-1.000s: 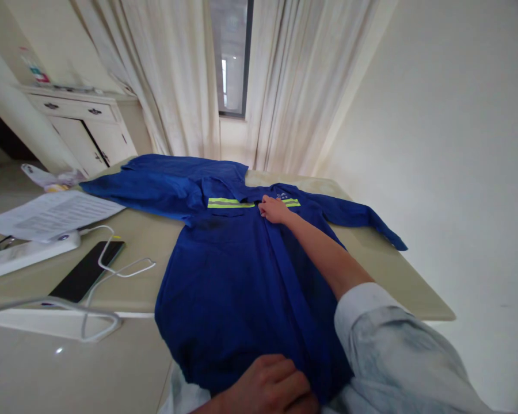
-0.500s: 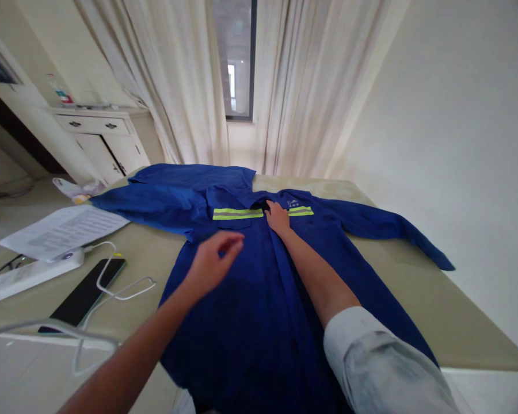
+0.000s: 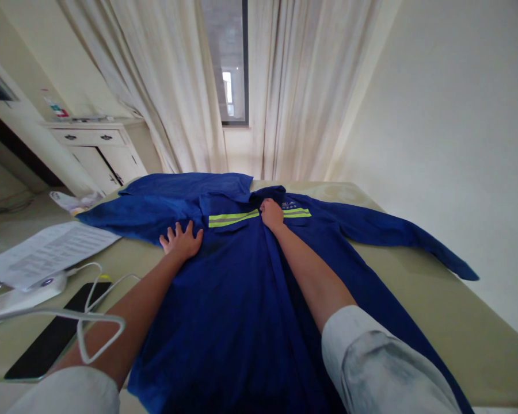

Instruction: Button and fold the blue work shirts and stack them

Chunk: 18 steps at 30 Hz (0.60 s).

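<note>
A blue work jacket (image 3: 242,287) with yellow reflective stripes lies spread face up on a beige table (image 3: 435,293), sleeves out to both sides. My left hand (image 3: 181,240) lies flat, fingers spread, on the jacket's left chest near the armpit. My right hand (image 3: 271,213) rests at the collar opening between the two stripes, fingers curled onto the fabric; whether it pinches the cloth is unclear.
On the table's left lie printed papers (image 3: 47,253), a white power strip (image 3: 17,293) with white cables (image 3: 90,310), and a black phone (image 3: 47,345). A white cabinet (image 3: 97,155) stands behind. Curtains (image 3: 293,86) and a window are beyond the table; a wall is at right.
My left hand left the jacket's hem, rose over the front, then came down flat on the left chest. My right hand stayed at the collar. The view shifted slightly.
</note>
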{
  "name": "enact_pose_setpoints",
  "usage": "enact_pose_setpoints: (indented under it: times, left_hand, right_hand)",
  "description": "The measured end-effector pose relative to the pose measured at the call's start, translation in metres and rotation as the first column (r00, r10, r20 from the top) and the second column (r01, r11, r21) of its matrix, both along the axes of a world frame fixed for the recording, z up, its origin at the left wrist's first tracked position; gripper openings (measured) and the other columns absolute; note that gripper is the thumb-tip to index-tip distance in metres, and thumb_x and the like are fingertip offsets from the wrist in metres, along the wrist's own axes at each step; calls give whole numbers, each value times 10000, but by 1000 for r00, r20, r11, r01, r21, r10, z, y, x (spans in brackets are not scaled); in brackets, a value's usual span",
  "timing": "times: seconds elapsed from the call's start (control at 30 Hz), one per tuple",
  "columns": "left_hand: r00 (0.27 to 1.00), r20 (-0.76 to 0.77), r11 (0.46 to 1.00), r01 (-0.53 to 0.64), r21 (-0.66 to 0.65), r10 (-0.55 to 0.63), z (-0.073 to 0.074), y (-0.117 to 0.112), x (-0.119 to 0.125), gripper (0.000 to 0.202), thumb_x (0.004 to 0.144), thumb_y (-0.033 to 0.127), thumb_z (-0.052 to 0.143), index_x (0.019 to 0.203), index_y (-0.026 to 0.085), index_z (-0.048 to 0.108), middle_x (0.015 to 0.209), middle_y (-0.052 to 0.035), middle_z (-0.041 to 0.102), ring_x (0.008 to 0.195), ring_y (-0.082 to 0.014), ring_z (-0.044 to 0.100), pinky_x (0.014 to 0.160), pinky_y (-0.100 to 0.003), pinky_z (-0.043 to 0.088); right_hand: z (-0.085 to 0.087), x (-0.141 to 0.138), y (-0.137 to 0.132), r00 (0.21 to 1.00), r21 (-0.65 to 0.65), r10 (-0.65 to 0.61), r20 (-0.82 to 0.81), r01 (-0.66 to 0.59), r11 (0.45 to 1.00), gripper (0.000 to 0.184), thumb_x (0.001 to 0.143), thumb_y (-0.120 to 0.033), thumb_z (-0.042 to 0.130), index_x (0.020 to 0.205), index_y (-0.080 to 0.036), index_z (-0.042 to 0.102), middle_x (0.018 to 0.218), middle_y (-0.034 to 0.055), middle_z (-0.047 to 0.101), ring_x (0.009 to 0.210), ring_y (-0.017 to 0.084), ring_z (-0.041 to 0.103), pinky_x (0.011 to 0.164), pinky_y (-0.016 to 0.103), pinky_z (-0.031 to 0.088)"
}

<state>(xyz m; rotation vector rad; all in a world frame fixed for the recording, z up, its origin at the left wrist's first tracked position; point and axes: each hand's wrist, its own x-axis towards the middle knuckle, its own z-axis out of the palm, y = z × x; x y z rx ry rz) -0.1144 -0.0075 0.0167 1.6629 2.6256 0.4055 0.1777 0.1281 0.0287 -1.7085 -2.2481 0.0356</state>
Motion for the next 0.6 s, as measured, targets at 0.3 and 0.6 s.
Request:
enact_pose_setpoints:
  times: [0.3, 0.6]
  left_hand:
    - [346, -35, 343, 936, 75, -938, 9, -57, 133, 615, 1058, 587, 448, 1595, 288, 477, 1641, -107, 493, 1499, -308, 475, 1243, -516, 339]
    - [251, 74, 258, 961, 103, -965, -1, -69, 147, 761, 1016, 651, 524, 1665, 295, 345, 1720, -127, 353, 1573, -333, 371, 1269, -569, 318]
  right_hand:
    - [1, 0, 16, 999, -83, 39, 19, -38, 996, 226, 1061, -260, 503, 1147, -245, 712, 1227, 99, 707, 1125, 260, 667, 896, 333, 507]
    - [-6, -9, 14, 996, -19, -83, -12, 83, 996, 322, 1086, -269, 409, 1272, -210, 665, 1310, 174, 634, 1172, 312, 640, 936, 408, 517]
